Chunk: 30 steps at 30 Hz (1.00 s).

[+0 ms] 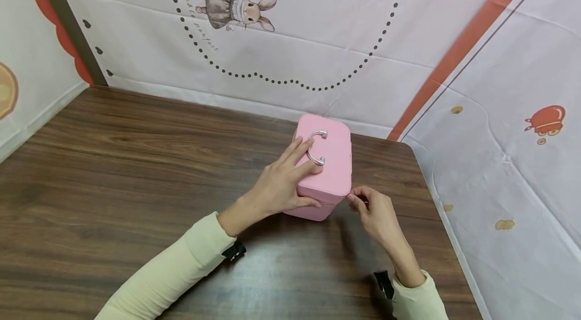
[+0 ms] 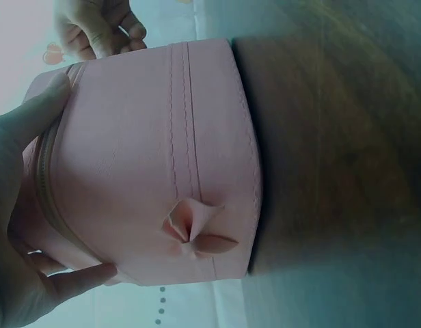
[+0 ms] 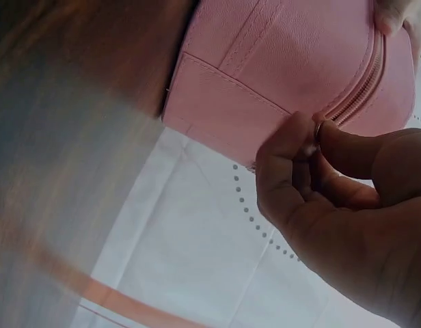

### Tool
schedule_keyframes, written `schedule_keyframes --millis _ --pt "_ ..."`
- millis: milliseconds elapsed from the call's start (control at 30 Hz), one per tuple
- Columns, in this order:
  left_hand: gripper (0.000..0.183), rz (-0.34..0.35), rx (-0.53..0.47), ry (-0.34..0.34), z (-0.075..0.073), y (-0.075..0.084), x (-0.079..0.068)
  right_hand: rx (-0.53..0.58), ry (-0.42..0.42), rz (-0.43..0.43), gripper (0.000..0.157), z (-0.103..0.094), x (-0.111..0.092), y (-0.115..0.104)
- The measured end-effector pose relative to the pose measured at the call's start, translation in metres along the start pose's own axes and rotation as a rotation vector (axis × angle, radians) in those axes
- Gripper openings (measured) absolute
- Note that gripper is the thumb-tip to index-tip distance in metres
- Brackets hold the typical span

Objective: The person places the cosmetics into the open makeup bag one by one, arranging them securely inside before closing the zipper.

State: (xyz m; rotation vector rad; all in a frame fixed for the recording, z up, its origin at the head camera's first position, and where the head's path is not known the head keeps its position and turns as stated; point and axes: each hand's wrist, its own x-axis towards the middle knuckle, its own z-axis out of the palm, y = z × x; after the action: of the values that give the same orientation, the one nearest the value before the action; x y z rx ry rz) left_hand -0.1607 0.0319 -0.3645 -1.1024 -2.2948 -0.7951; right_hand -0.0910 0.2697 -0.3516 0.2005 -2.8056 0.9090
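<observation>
A pink box-shaped zip case (image 1: 333, 158) with a silver curved handle (image 1: 321, 133) on its lid stands on the table near the back wall. My left hand (image 1: 279, 183) holds the lid, fingers spread over the top and thumb down on the near side by the zip. At the near right corner, my right hand (image 1: 379, 214) pinches a small metal zip pull (image 3: 318, 130) between thumb and bent index finger. Teeth of the zip (image 3: 361, 92) run along the seam beside it. A pink bow (image 2: 186, 225) decorates one side, seen in the left wrist view.
The dark wood table (image 1: 136, 178) extends to the left and front of the case. Behind it hangs a printed white cloth (image 1: 308, 42) with a dotted line and a rabbit figure. Another patterned cloth (image 1: 499, 168) borders the table's right edge.
</observation>
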Motion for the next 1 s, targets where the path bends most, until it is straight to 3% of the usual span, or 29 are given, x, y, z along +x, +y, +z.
schedule_keyframes --millis 233,600,867,1000 --pt "0.061 -0.021 -0.009 0.028 0.004 0.002 0.000 0.019 -0.013 -0.035 0.013 -0.005 -0.004 -0.001" --pt "0.059 -0.055 -0.032 0.048 0.005 0.004 -0.002 0.022 -0.070 -0.179 0.011 -0.009 -0.010 0.002" --pt "0.061 -0.039 -0.027 0.064 0.005 0.004 -0.003 -0.086 -0.065 -0.277 0.013 -0.002 -0.010 0.003" --pt "0.061 -0.025 -0.021 0.074 0.006 0.003 -0.003 -0.074 -0.059 -0.247 0.015 0.003 -0.010 0.002"
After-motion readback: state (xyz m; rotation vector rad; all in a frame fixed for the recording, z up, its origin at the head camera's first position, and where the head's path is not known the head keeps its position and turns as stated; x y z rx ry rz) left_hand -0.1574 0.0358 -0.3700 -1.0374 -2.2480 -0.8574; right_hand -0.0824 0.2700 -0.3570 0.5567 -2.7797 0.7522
